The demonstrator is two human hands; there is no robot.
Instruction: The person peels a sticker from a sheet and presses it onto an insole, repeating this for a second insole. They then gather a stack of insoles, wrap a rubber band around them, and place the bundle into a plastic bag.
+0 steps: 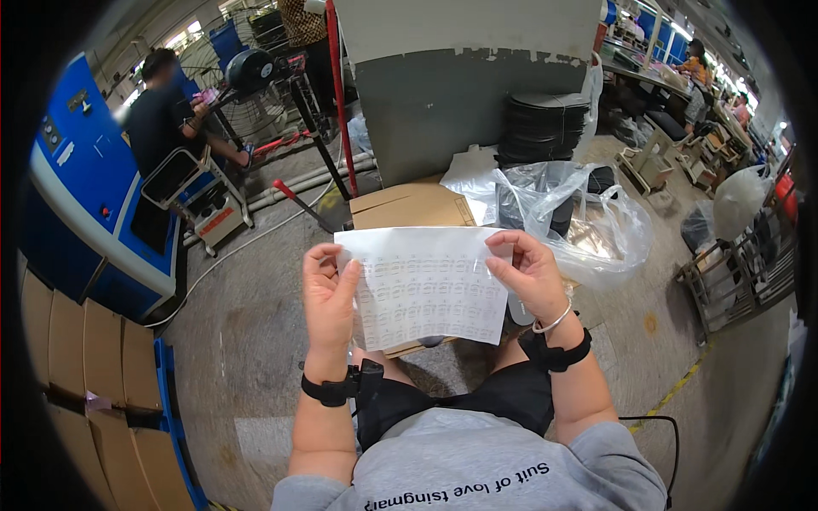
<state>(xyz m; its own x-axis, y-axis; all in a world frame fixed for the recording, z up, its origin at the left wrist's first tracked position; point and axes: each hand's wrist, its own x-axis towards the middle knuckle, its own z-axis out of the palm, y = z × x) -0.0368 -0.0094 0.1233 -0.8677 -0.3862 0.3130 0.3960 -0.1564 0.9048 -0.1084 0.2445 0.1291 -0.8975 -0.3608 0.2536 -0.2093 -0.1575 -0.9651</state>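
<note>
A white sheet (426, 294) printed with rows of small repeated marks is stretched out in front of me, above my lap. My left hand (331, 281) pinches its upper left corner between thumb and fingers. At the upper right corner, my right hand (527, 268) grips it the same way. The sheet sags slightly and its lower edge hangs free. Just beyond it lies a brown cardboard piece (413, 204), partly hidden by the sheet. Black straps sit on both wrists.
A clear plastic bag (588, 226) with dark pieces lies beyond my right hand, near a stack of black sheets (541, 128). Cardboard boxes (102, 349) stand at left beside a blue machine (106, 170). Farther off, a person (162, 111) sits near a fan (250, 71). A metal rack (733, 272) stands right.
</note>
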